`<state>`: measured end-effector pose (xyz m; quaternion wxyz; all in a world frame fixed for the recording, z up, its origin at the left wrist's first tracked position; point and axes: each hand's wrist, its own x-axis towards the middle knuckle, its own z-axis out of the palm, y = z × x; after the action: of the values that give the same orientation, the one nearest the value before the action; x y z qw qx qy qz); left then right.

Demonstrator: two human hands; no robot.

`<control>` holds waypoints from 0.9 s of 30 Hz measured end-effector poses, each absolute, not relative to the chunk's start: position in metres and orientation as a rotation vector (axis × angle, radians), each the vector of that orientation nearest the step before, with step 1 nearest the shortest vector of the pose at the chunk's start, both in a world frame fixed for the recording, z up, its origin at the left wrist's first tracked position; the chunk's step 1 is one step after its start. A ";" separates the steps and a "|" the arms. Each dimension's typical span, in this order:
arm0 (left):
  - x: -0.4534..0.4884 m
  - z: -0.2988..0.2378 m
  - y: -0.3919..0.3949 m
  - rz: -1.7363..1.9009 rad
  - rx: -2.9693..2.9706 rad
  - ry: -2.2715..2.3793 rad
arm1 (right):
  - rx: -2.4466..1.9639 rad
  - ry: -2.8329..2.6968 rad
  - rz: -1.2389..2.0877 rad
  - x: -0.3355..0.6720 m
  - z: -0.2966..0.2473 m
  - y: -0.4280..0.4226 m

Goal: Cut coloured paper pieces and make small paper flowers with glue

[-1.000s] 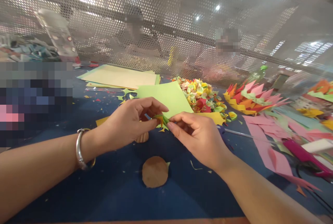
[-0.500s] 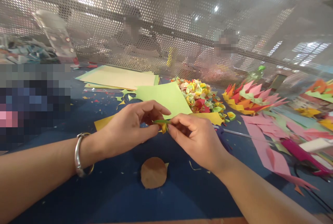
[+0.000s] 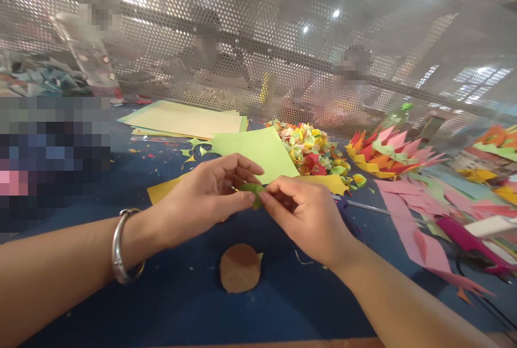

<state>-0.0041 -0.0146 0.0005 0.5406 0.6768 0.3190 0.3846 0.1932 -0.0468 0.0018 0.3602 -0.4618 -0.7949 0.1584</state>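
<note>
Both my hands meet above the blue table (image 3: 169,294), pinching one small folded green paper piece (image 3: 253,190) between their fingertips. My left hand (image 3: 204,197), with a metal bangle on the wrist, grips its left end with thumb and fingers. My right hand (image 3: 309,213) pinches the right end. A light green sheet (image 3: 258,151) lies just behind the hands, on a yellow sheet (image 3: 161,190). A brown paper disc (image 3: 239,268) lies on the table below the hands.
A heap of small folded coloured paper pieces (image 3: 313,148) sits behind right, beside a fan of pointed pink and orange cut-outs (image 3: 388,154). Pale sheets (image 3: 186,120) lie at the back left. Pink strips (image 3: 420,229) and pink-handled scissors (image 3: 472,243) lie right. A perforated metal screen (image 3: 283,41) closes off the back.
The small paper piece has been pressed flatter between my fingertips: its yellow and orange points no longer show, only green. My hands have stayed in nearly the same place.
</note>
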 end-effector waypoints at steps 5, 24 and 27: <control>-0.006 0.003 -0.016 0.915 1.592 0.755 | -1.211 -1.998 0.467 0.195 0.001 -0.046; -0.007 0.006 -0.012 0.941 1.441 0.836 | -1.467 -2.002 0.251 0.234 0.018 -0.056; -0.009 0.004 -0.009 0.932 1.473 0.879 | -1.707 -1.946 0.076 0.263 0.017 -0.073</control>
<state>-0.0087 -0.0089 0.0040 0.5602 0.6251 0.3728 0.3955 0.2634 -0.0726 0.0174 0.2726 -0.6342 -0.7229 0.0283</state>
